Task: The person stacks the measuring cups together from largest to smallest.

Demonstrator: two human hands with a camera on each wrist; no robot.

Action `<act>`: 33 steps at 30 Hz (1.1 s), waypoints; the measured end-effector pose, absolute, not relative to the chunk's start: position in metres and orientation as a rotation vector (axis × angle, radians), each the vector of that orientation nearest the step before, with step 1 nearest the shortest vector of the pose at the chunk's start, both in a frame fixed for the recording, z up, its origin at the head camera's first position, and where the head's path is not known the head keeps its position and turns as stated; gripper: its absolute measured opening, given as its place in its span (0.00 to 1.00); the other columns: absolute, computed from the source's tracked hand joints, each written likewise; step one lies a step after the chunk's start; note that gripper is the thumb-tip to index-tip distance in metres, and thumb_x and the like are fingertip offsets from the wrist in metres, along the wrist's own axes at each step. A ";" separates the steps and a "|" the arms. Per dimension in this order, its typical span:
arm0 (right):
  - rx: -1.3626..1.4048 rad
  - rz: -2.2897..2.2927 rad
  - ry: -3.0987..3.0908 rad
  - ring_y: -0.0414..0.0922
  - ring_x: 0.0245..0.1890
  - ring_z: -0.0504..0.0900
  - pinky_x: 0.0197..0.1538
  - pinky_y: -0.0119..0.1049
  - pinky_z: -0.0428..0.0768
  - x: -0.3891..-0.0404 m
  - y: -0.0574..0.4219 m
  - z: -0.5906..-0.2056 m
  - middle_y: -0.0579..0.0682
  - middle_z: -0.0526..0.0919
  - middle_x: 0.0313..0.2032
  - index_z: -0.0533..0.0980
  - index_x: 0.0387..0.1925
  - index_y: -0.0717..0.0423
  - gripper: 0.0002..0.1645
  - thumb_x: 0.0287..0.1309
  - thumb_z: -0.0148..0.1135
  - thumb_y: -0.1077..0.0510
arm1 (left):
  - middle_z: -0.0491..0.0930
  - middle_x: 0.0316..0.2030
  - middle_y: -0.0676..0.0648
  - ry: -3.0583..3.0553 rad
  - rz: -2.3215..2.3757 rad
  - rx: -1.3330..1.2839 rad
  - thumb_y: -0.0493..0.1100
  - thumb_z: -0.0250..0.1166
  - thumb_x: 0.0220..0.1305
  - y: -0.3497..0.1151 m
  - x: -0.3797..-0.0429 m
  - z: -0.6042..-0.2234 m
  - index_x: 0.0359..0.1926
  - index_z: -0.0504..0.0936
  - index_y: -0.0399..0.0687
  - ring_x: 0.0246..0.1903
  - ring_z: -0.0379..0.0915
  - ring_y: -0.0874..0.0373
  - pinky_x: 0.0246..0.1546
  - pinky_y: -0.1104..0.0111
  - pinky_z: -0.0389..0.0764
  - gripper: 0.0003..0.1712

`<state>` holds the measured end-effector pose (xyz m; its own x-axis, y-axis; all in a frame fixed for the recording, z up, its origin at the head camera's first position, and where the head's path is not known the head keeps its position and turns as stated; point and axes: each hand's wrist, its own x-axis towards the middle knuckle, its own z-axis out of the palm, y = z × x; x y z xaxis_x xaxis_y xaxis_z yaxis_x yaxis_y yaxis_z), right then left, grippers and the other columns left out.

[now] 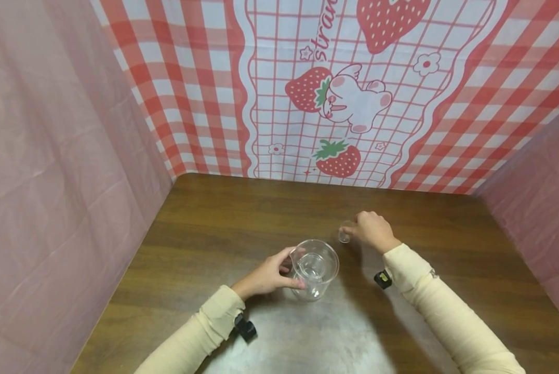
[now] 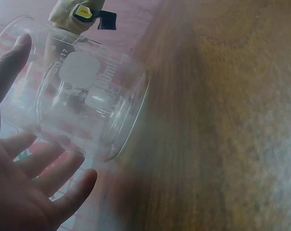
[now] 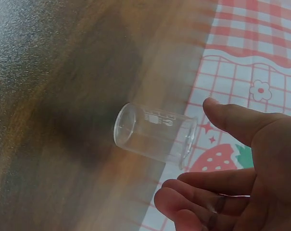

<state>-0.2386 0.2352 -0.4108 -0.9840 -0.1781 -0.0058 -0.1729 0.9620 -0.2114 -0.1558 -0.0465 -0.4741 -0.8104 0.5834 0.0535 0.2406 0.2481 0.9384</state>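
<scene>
A large clear glass beaker stands on the table with a smaller glass beaker nested inside it. My left hand holds the large beaker from its left side, thumb along the near wall and fingers behind. White scale marks show on the glass in the left wrist view. Farther back and to the right, a small clear beaker stands upright on the table. My right hand is right beside it, the thumb and fingers spread apart near its rim in the right wrist view.
The brown wooden table ends at the back against a red-checked cloth with strawberry prints. Pink curtains hang along both sides. A black wrist camera sits on the left sleeve, another on the right.
</scene>
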 end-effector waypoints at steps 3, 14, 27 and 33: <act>-0.251 -0.323 3.087 0.67 0.31 0.83 0.26 0.55 0.80 -0.240 0.236 -0.413 0.70 0.84 0.33 0.82 0.26 0.60 0.26 0.53 0.67 0.38 | 0.73 0.63 0.40 2.212 1.585 0.759 0.42 0.75 0.52 -0.047 -0.155 -0.473 0.68 0.65 0.43 0.58 0.74 0.45 0.59 0.53 0.77 0.44; -0.230 -0.319 3.080 0.64 0.28 0.83 0.28 0.55 0.80 -0.242 0.235 -0.421 0.68 0.83 0.28 0.75 0.16 0.58 0.28 0.53 0.68 0.40 | 0.73 0.63 0.39 2.205 1.595 0.752 0.42 0.75 0.52 -0.047 -0.154 -0.474 0.68 0.65 0.43 0.58 0.74 0.44 0.60 0.52 0.77 0.44; -0.239 -0.324 3.084 0.66 0.30 0.83 0.31 0.57 0.80 -0.242 0.233 -0.422 0.69 0.84 0.30 0.79 0.20 0.62 0.26 0.52 0.69 0.42 | 0.73 0.63 0.39 2.206 1.587 0.753 0.42 0.75 0.52 -0.048 -0.155 -0.474 0.68 0.65 0.44 0.59 0.74 0.44 0.60 0.53 0.77 0.44; -0.255 -0.346 3.082 0.64 0.29 0.83 0.32 0.57 0.80 -0.242 0.234 -0.420 0.68 0.84 0.28 0.77 0.17 0.61 0.24 0.51 0.69 0.45 | 0.72 0.64 0.39 2.212 1.589 0.754 0.42 0.75 0.52 -0.047 -0.156 -0.474 0.68 0.65 0.43 0.59 0.74 0.44 0.60 0.53 0.77 0.45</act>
